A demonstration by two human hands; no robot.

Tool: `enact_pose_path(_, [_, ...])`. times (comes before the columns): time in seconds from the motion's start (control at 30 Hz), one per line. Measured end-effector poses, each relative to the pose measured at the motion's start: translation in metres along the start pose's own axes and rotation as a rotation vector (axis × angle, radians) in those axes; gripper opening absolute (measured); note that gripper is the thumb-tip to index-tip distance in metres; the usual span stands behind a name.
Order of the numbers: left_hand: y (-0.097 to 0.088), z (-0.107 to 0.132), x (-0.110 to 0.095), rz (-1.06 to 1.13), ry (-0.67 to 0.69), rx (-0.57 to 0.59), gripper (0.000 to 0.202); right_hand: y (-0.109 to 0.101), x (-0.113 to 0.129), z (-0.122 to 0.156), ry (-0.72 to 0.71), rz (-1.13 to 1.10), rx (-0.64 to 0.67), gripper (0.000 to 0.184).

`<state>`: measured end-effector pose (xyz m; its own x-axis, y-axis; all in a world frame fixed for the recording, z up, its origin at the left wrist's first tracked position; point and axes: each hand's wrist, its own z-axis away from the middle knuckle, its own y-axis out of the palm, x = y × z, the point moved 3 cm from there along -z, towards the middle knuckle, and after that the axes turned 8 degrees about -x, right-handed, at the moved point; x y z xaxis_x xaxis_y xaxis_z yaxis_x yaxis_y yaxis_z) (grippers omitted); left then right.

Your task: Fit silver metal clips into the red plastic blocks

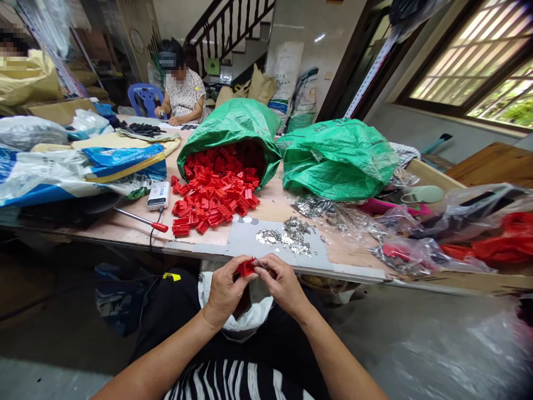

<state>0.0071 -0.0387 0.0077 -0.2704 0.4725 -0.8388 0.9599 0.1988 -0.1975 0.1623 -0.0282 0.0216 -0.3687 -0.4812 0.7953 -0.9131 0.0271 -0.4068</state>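
Just off the table's front edge, my left hand (pixel 227 286) pinches a small red plastic part (pixel 246 268) between thumb and fingers. Close beside it, my right hand (pixel 283 282) is closed on a thin dark pointed tool (pixel 261 263), whose tip meets the red part; its exact kind is hard to make out. Below both hands a white sack (pixel 260 316) gapes in my lap. Matching red plastic parts (pixel 214 200) spill from a green woven sack (pixel 237 119) onto the table. Small flat metal pieces (pixel 287 236) lie heaped on a grey sheet (pixel 245 244) in front of me.
Left on the table are a white device (pixel 159 195) with a cable and a red-tipped metal rod (pixel 141 219). A second green sack (pixel 337 158) and plastic bags (pixel 416 244) crowd the right. A co-worker (pixel 183 91) sits across the table.
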Motion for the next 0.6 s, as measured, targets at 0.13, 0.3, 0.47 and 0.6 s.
enact_pose_path(0.13, [-0.002, -0.001, 0.000, -0.004, -0.007, -0.023, 0.032, -0.008, -0.010, 0.000, 0.139, -0.147, -0.061, 0.025])
enact_pose_path(0.3, [-0.003, -0.003, -0.003, -0.070, 0.090, -0.040, 0.029, -0.007, -0.017, -0.001, 0.234, -0.155, -0.057, 0.027])
enact_pose_path(0.47, [-0.003, -0.001, -0.008, -0.206, 0.195, 0.005, 0.028, 0.002, -0.017, -0.002, 0.292, -0.289, -0.015, 0.031])
enact_pose_path(0.6, [-0.001, 0.002, -0.011, -0.151, 0.259, 0.063, 0.030, 0.004, -0.016, -0.002, 0.370, -0.407, 0.069, 0.037])
